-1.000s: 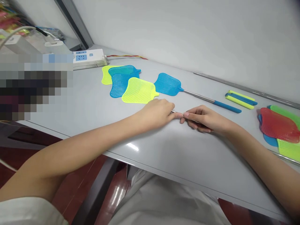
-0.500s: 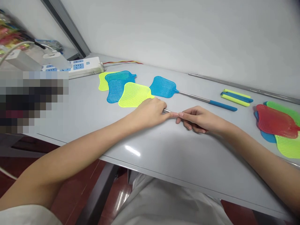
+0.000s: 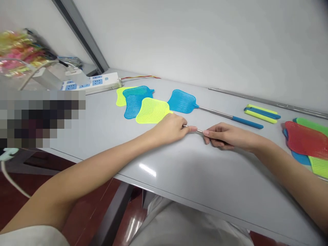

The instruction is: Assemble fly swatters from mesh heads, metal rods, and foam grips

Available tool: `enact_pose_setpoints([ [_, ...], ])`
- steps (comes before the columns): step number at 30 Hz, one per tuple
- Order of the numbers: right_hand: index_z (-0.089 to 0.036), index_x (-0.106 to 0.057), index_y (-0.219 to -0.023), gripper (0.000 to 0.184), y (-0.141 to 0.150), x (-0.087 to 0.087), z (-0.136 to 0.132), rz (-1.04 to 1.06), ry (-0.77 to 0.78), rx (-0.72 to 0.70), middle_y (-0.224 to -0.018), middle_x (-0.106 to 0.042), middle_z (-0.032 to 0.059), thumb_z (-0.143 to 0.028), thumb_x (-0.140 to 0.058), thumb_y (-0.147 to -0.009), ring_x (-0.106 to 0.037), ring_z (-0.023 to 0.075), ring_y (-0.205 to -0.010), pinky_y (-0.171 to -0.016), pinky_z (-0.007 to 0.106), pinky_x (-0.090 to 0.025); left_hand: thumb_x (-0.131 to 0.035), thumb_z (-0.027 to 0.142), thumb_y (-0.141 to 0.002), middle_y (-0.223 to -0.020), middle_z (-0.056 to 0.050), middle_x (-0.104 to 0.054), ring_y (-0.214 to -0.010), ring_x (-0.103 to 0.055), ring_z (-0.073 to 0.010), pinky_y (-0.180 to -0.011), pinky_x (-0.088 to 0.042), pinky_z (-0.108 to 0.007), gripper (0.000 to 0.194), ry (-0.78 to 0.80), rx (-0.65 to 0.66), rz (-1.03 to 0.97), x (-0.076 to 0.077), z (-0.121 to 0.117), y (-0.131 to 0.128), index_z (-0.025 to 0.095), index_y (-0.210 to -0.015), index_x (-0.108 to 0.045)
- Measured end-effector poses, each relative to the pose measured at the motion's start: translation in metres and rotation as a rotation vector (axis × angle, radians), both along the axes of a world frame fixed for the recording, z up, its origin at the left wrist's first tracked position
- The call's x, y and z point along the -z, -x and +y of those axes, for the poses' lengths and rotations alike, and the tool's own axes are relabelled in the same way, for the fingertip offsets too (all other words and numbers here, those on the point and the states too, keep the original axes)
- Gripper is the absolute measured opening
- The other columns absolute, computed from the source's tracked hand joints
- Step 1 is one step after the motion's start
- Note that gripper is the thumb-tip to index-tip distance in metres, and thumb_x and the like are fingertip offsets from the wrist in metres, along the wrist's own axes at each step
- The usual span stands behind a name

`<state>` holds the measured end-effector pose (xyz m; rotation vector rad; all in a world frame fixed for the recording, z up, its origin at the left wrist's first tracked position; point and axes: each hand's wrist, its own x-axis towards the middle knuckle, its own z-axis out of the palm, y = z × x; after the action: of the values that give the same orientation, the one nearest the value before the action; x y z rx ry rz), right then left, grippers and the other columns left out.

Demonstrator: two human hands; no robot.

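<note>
left hand (image 3: 169, 130); right hand (image 3: 222, 137); rod (image 3: 199, 131) between; yellow swatter (image 3: 152, 111) beside

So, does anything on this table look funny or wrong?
Yes: the blue swatter head at the left has no handle, while the blue flyswatter beside it has a long metal one. The right hand pinches a bare metal rod.

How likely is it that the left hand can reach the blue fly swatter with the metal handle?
Likely yes: the left hand lies just below the blue fly swatter, with only tabletop between them, though it is holding a thin metal rod.
</note>
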<state>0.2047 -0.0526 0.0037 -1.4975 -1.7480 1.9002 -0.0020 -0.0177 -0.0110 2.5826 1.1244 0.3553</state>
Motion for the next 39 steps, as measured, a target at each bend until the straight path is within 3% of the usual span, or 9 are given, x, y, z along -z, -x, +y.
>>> enact_pose_setpoints([
  [10,-0.014,-0.054,-0.071,0.041,0.007,0.009,-0.004,0.038,0.030,0.067,-0.046,-0.027,-0.0090,-0.054,-0.049,-0.080,-0.018,0.0024,-0.038,-0.034,0.017,-0.013,-0.031,0.033,-0.092,-0.063,-0.003,-0.059,-0.061,-0.053,-0.0163,-0.070,-0.034,-0.033,0.036,-0.074,0.111,0.101,-0.001,-0.010,-0.002,0.014,-0.071,-0.053],
  [14,-0.014,-0.054,-0.073,0.043,0.009,0.013,-0.003,0.052,0.043,0.081,-0.046,-0.029,-0.0090,-0.056,-0.049,-0.078,-0.019,0.0021,-0.035,-0.033,0.017,-0.012,-0.032,0.030,-0.092,-0.066,-0.003,-0.059,-0.063,-0.053,-0.0153,-0.071,-0.034,-0.031,0.031,-0.094,0.134,0.072,0.000,-0.008,0.001,0.015,-0.074,-0.052],
  [19,-0.014,-0.053,-0.073,0.045,0.014,0.017,-0.001,0.062,0.044,0.142,-0.044,-0.028,-0.0097,-0.058,-0.047,-0.078,-0.018,0.0022,-0.034,-0.032,0.017,-0.012,-0.035,0.040,-0.089,-0.064,-0.003,-0.057,-0.061,-0.051,-0.0148,-0.054,-0.032,-0.025,0.035,-0.068,0.133,0.017,-0.006,0.001,0.006,0.015,-0.070,-0.052],
  [24,-0.014,-0.055,-0.075,0.044,0.016,0.018,-0.003,0.037,0.029,0.147,-0.043,-0.031,-0.0097,-0.057,-0.045,-0.079,-0.019,0.0016,-0.032,-0.031,0.016,-0.013,-0.033,0.056,-0.084,-0.062,-0.005,-0.056,-0.062,-0.052,-0.0163,-0.054,-0.032,-0.026,0.052,-0.094,0.076,0.032,-0.010,0.001,0.008,0.014,-0.062,-0.054],
  [30,-0.015,-0.054,-0.077,0.045,0.016,0.029,-0.002,0.072,0.006,0.108,-0.039,-0.034,-0.0098,-0.058,-0.039,-0.081,-0.023,0.0022,-0.024,-0.025,0.015,-0.014,-0.035,0.064,-0.079,-0.050,-0.003,-0.050,-0.051,-0.045,-0.0141,-0.048,-0.025,-0.027,0.060,-0.081,-0.012,0.055,-0.008,0.002,0.010,0.015,-0.051,-0.054],
  [34,-0.015,-0.055,-0.083,0.043,0.012,0.029,-0.001,0.091,-0.011,0.050,-0.037,-0.039,-0.0080,-0.055,-0.039,-0.083,-0.035,0.0043,-0.025,-0.026,0.013,-0.021,-0.038,0.065,-0.077,-0.045,0.001,-0.040,-0.044,-0.033,-0.0100,-0.043,-0.021,-0.026,0.058,0.033,-0.033,-0.016,-0.006,0.003,0.013,0.016,-0.047,-0.046],
  [39,-0.016,-0.055,-0.097,0.042,0.004,0.018,0.000,0.145,0.032,-0.012,-0.051,-0.054,-0.0022,-0.053,-0.042,-0.082,-0.048,0.0057,-0.033,-0.028,0.013,-0.025,-0.039,0.064,-0.077,-0.044,0.003,-0.034,-0.045,-0.028,-0.0090,-0.043,-0.020,-0.025,0.056,0.070,-0.077,-0.023,-0.004,0.007,0.014,0.017,-0.047,-0.041],
])
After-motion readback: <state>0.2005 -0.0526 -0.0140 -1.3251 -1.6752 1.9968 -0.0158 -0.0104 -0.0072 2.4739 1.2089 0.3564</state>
